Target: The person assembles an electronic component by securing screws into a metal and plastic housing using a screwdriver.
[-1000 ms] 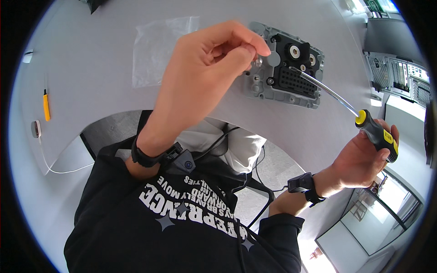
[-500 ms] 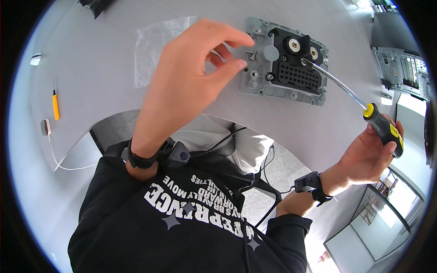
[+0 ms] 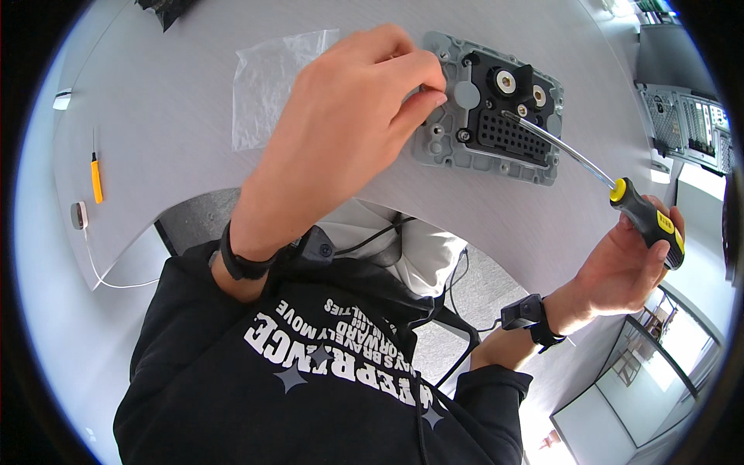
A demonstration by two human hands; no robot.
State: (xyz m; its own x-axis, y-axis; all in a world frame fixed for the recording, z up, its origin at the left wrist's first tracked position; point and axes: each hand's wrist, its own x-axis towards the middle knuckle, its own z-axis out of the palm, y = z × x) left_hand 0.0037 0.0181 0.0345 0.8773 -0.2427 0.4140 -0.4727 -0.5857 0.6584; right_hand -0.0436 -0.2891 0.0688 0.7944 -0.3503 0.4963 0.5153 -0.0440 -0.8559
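My left hand [image 3: 349, 132] reaches over the left edge of a grey cast-metal housing plate [image 3: 480, 160]. Its thumb and forefinger are pinched together there; what lies between them is hidden. On the plate sits a black connector block [image 3: 508, 138] with a grid of small holes and round metal-ringed terminals above it. My right hand [image 3: 612, 267] grips a screwdriver [image 3: 649, 219] by its black-and-yellow handle. The screwdriver's long metal shaft slants up and left, its tip over the connector's grid, just below a small round terminal; whether it touches cannot be told.
A clear plastic bag [image 3: 260, 89] lies left of my left forearm. Farther left are a thin yellow-handled tool [image 3: 96, 182] and a small round device [image 3: 78, 215] on a white cable. A dark crumpled bag [image 3: 165, 12] lies at the back; metal electronics chassis [image 3: 674, 116] stand at the right.
My left hand has moved right and its thumb and forefinger have closed together over a screw's earlier place on the plate. The screwdriver tip has shifted slightly down and left.
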